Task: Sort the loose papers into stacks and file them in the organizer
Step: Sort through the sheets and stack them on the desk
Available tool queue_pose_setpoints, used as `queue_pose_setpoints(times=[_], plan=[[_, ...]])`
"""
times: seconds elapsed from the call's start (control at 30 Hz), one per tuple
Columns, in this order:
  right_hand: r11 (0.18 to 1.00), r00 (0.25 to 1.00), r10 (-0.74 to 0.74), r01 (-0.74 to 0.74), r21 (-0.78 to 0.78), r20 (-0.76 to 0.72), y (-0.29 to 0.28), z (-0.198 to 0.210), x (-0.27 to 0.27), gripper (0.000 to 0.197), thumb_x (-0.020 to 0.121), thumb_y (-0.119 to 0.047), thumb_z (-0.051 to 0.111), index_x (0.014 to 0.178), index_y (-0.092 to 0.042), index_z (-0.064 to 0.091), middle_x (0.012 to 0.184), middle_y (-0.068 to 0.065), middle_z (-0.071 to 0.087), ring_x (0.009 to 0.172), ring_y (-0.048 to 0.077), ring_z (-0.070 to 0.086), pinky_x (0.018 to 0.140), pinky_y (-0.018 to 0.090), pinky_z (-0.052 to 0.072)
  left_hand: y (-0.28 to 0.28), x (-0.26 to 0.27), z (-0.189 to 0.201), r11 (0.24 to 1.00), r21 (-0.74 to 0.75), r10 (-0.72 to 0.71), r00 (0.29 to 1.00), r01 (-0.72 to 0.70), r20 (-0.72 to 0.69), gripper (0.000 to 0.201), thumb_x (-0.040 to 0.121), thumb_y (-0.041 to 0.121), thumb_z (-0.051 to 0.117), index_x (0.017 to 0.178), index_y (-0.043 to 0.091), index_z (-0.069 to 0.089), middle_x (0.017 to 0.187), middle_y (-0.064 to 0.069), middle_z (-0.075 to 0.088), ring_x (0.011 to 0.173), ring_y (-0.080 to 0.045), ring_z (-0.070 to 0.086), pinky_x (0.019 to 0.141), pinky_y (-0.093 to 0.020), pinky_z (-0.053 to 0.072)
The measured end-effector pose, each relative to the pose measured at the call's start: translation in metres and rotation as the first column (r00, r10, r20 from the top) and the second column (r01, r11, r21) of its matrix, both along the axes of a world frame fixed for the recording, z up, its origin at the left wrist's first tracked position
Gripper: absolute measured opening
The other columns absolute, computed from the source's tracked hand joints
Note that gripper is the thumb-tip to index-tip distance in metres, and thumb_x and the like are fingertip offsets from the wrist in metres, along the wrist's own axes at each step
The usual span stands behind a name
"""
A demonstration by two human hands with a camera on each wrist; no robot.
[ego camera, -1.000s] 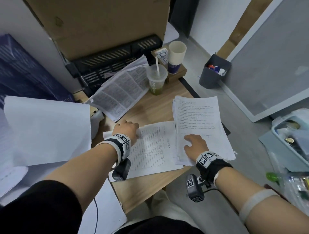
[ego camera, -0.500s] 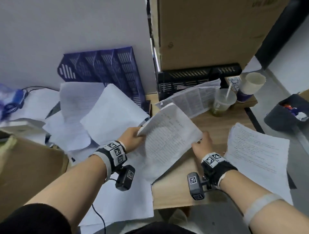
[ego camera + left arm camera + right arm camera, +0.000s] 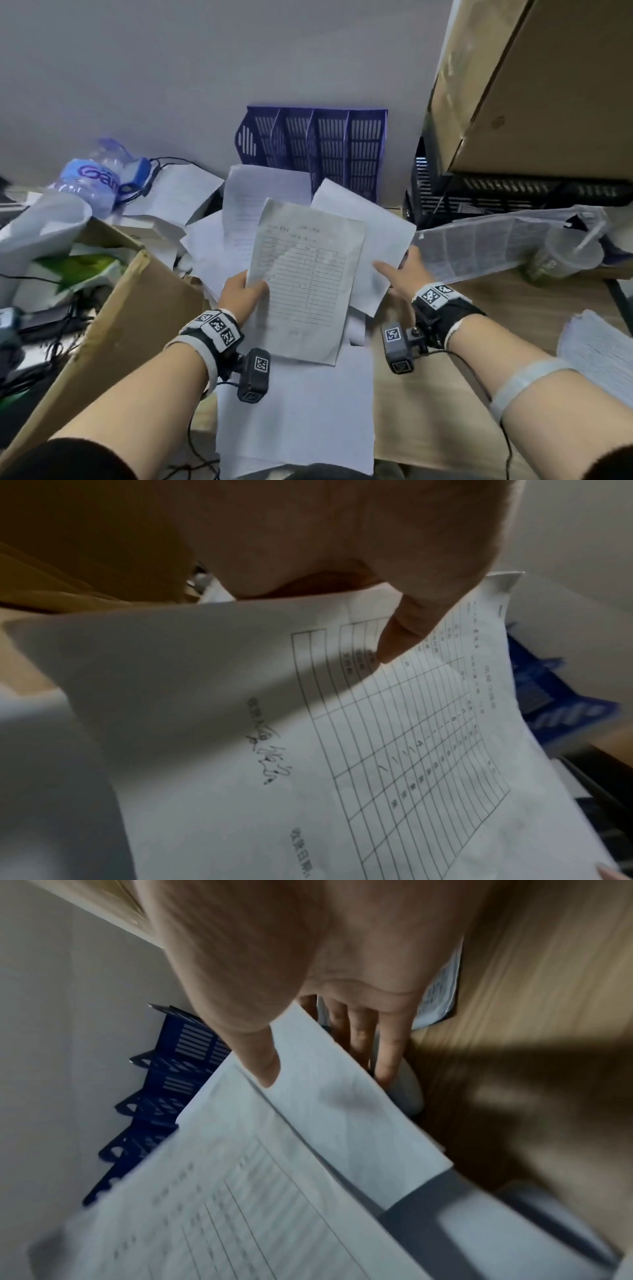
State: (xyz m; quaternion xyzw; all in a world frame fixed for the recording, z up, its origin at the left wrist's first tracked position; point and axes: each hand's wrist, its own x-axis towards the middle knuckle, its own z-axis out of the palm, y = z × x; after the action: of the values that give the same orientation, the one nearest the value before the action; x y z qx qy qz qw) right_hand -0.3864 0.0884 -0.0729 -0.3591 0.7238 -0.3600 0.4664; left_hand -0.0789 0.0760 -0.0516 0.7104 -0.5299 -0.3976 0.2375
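Observation:
My left hand (image 3: pixel 253 284) pinches the left edge of a printed form sheet (image 3: pixel 305 274) with a ruled table and holds it up over the paper pile. In the left wrist view its thumb (image 3: pixel 394 639) lies on the form sheet (image 3: pixel 411 750). My right hand (image 3: pixel 387 270) pinches a blank white sheet (image 3: pixel 373 236) behind the form, thumb (image 3: pixel 263 1066) on top and fingers (image 3: pixel 359 1039) beneath. A blue slotted organizer (image 3: pixel 318 150) stands against the wall just beyond. Loose papers (image 3: pixel 205 240) lie in front of it. A squared stack of papers (image 3: pixel 599 349) lies at the right edge.
A black tray rack (image 3: pixel 479 195) sits under a big cardboard box (image 3: pixel 548 85) at the right. A printed broadsheet (image 3: pixel 479 246) and a plastic cup with a straw (image 3: pixel 568 253) lie on the wooden table (image 3: pixel 428 394). A water bottle (image 3: pixel 89 181) and an open carton (image 3: pixel 137 308) are at the left.
Both hands lifted the form sheet off the table and carried it left toward the blue organizer. The right hand has left the form and now holds the blank sheet. The view swung left.

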Motion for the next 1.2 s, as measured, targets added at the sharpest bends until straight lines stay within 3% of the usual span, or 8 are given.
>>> queue_pose_setpoints(times=[0.07,0.2,0.37,0.47,0.8,0.97,1.07,1.2], plan=[[0.998,0.998,-0.058,0.058,-0.001,0.006,-0.009,-0.003,0.005,0.083,0.068,-0.035,0.082,0.135,-0.008,0.042,0.124,-0.004,0.060,0.115,0.019,0.058,0.103,0.044,0.047,0.001,0.016,-0.007,0.999,0.026,0.023,1.000,-0.023,-0.005,0.007,0.092,0.008,0.058,0.088,0.008,0.064,0.080,-0.003,0.064,0.078,-0.022,0.058,0.061,-0.020,0.042],[1.000,0.992,-0.025,0.027,0.013,-0.123,-0.010,0.020,0.004,0.036,0.086,-0.012,0.066,0.122,-0.008,0.062,0.112,0.003,0.065,0.102,0.020,0.059,0.085,0.031,0.046,-0.003,0.029,-0.014,0.996,0.068,0.052,0.998,-0.050,-0.035,0.011,0.093,0.007,0.054,0.095,0.005,0.065,0.092,-0.009,0.064,0.085,-0.023,0.057,0.063,-0.024,0.042],[0.972,0.947,-0.181,0.131,-0.195,-0.266,0.000,0.073,-0.026,0.034,0.094,-0.012,0.058,0.127,-0.005,0.057,0.111,0.005,0.061,0.100,0.016,0.055,0.074,0.020,0.038,-0.013,0.009,-0.015,0.997,0.075,0.037,0.997,-0.031,-0.075,0.010,0.091,0.011,0.056,0.086,0.010,0.064,0.085,-0.005,0.065,0.080,-0.021,0.058,0.069,-0.027,0.043],[0.931,0.914,-0.288,0.196,-0.309,-0.287,0.010,0.107,-0.049,0.039,0.093,-0.013,0.055,0.132,-0.012,0.052,0.116,0.000,0.059,0.103,0.015,0.055,0.084,0.027,0.042,-0.017,-0.016,-0.009,0.999,0.039,-0.014,0.991,0.020,-0.130,0.011,0.091,0.007,0.054,0.088,0.007,0.064,0.080,-0.001,0.064,0.074,-0.017,0.056,0.060,-0.022,0.039],[0.803,0.732,-0.561,0.365,-0.471,-0.388,0.083,0.157,-0.102,0.044,0.091,-0.024,0.059,0.133,-0.023,0.047,0.122,-0.005,0.064,0.110,0.017,0.061,0.096,0.030,0.047,-0.020,-0.083,-0.015,0.973,0.047,-0.216,0.967,0.224,-0.134,0.024,0.093,0.008,0.053,0.113,-0.004,0.061,0.108,-0.013,0.063,0.099,-0.025,0.057,0.086,-0.028,0.041],[0.756,0.708,-0.614,0.401,-0.518,-0.349,0.121,0.159,-0.109,0.055,0.090,-0.026,0.059,0.140,-0.032,0.037,0.131,-0.007,0.059,0.118,0.015,0.058,0.105,0.040,0.047,-0.013,-0.114,-0.027,0.937,0.087,-0.341,0.940,0.339,0.000,0.045,0.085,0.010,0.069,0.121,0.003,0.043,0.119,-0.019,0.059,0.110,-0.035,0.058,0.087,-0.038,0.047],[0.740,0.689,-0.633,0.404,-0.538,-0.353,0.133,0.160,-0.109,0.062,0.091,-0.022,0.060,0.146,-0.029,0.033,0.141,-0.004,0.051,0.127,0.016,0.051,0.110,0.039,0.041,-0.007,-0.136,-0.013,0.938,-0.159,-0.264,0.933,0.307,0.244,0.056,0.071,0.018,0.081,0.107,0.012,0.038,0.115,-0.013,0.048,0.104,-0.033,0.051,0.082,-0.043,0.047],[0.726,0.696,-0.638,0.400,-0.559,-0.330,0.140,0.156,-0.105,0.065,0.090,-0.022,0.061,0.147,-0.026,0.031,0.143,-0.005,0.049,0.130,0.015,0.048,0.113,0.041,0.038,0.007,-0.179,0.015,0.804,-0.175,-0.584,0.810,0.568,-0.051,0.032,0.088,0.019,0.068,0.111,0.024,0.046,0.090,-0.008,0.054,0.078,-0.024,0.057,0.067,-0.041,0.052]])
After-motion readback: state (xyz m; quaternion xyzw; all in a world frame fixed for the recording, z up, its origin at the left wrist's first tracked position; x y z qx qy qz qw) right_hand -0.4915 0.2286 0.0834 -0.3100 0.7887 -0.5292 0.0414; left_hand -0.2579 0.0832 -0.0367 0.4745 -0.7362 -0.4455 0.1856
